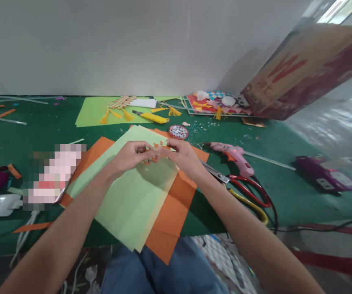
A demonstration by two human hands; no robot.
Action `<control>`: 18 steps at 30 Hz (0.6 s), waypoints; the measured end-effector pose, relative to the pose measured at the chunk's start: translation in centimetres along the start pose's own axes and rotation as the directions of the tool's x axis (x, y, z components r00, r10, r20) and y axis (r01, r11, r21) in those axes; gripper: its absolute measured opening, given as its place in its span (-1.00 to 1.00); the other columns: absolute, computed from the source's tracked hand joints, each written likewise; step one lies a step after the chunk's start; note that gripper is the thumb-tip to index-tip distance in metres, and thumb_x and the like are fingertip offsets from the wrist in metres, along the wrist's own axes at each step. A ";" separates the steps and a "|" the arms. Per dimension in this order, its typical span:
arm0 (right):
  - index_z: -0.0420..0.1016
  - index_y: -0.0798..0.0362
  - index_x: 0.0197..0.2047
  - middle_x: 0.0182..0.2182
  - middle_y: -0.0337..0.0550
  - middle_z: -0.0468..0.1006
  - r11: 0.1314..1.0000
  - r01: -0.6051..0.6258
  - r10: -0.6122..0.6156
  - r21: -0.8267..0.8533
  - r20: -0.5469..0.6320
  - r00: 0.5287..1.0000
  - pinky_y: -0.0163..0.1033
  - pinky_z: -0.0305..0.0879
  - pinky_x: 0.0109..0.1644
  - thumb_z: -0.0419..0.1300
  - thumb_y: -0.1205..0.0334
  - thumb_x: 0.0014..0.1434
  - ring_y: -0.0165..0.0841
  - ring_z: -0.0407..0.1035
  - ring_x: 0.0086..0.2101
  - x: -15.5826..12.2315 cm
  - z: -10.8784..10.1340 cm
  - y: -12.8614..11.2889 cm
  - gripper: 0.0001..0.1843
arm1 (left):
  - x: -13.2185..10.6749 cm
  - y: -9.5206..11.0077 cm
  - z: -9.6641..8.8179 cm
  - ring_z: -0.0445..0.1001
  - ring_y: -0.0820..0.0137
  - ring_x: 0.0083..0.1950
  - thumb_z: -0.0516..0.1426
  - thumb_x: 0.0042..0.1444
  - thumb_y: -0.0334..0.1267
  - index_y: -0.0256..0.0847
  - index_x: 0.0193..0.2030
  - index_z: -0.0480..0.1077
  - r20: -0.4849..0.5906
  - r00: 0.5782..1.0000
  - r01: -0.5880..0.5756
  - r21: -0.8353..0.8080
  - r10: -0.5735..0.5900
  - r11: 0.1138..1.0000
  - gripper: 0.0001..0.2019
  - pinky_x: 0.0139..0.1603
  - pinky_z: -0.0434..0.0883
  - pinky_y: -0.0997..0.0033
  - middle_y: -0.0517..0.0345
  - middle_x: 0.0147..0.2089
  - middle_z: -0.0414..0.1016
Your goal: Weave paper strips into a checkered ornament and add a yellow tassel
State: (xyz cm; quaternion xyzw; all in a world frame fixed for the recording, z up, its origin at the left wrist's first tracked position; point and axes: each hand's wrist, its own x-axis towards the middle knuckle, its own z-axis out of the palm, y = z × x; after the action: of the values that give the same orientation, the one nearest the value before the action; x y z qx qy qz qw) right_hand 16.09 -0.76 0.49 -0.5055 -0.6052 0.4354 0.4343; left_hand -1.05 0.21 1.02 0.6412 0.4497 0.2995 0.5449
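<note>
Over the paper stack, my left hand [134, 154] and my right hand [184, 158] meet, fingertips pinched on a small orange-and-green paper piece [161, 144]. It seems woven from strips; my fingers cover most of it. Light green paper sheets [127, 200] lie beneath the hands, on top of orange paper sheets [176, 204]. Just beyond my fingers sits a round dish [178, 131] of small black-and-white bits. Red-and-yellow-handled scissors [249, 190] lie beside my right forearm, partly hidden by it. A pink glue gun [233, 155] with a clear stick in its rear rests farther right.
A yellow utility knife [151, 117] and a woven tasselled piece [122, 103] lie at the back. A paper bag [301, 73] leans over the right rear. Left are a blurred-out phone [55, 175] and a white charger [0, 205]; right, a purple box [325, 175] with a black cable.
</note>
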 end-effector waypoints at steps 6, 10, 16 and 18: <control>0.39 0.01 -0.47 -0.44 -0.20 0.37 0.881 -0.181 0.142 0.436 0.122 0.982 -0.30 0.10 -0.43 0.20 -0.31 -0.13 -0.40 0.26 -0.40 0.1 -1.3 -0.2 -0.49 | 0.0 -0.1 -0.5 0.51 0.41 -0.33 0.26 -0.02 -0.09 -0.22 -0.45 0.44 0.115 0.992 -0.034 -0.150 0.052 0.988 -0.77 -0.27 0.39 0.40 0.06 -0.34 0.59; 0.39 0.00 -0.46 -0.47 -0.26 0.33 0.837 -0.204 0.095 0.508 0.233 0.968 -0.32 0.08 -0.45 0.29 -0.18 -0.16 -0.45 0.23 -0.44 0.0 -1.7 -0.5 -0.58 | -0.1 -0.2 -0.5 0.50 0.44 -0.37 0.28 -0.04 -0.09 -0.21 -0.48 0.44 0.173 0.983 -0.021 -0.209 0.058 0.978 -0.77 -0.29 0.39 0.42 0.10 -0.36 0.59; 0.36 -0.01 -0.44 -0.51 -0.30 0.35 0.837 -0.205 -0.007 0.507 0.385 0.923 -0.30 0.07 -0.42 0.38 -0.07 -0.22 -0.44 0.28 -0.46 -0.6 -1.7 -0.9 -0.60 | -0.1 -0.2 -0.5 0.50 0.44 -0.40 0.32 -0.10 -0.11 -0.22 -0.49 0.44 0.156 0.986 -0.010 -0.263 0.053 0.965 -0.76 -0.27 0.39 0.40 0.13 -0.41 0.57; 0.36 -0.01 -0.44 -0.53 -0.31 0.37 0.841 -0.201 -0.013 0.503 0.390 0.921 -0.30 0.08 -0.42 0.39 -0.04 -0.24 -0.45 0.27 -0.49 -0.6 -1.6 -1.0 -0.60 | -0.1 -0.2 -0.5 0.50 0.44 -0.39 0.31 -0.08 -0.12 -0.23 -0.48 0.44 0.164 0.985 -0.011 -0.262 0.055 0.965 -0.77 -0.26 0.39 0.39 0.12 -0.40 0.58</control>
State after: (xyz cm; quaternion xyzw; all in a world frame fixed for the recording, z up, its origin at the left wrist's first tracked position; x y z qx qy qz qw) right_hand 17.48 -1.36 1.80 -0.3009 -0.5062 0.6964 0.4101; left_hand -1.59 0.40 0.92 0.5949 0.3477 0.3092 0.6554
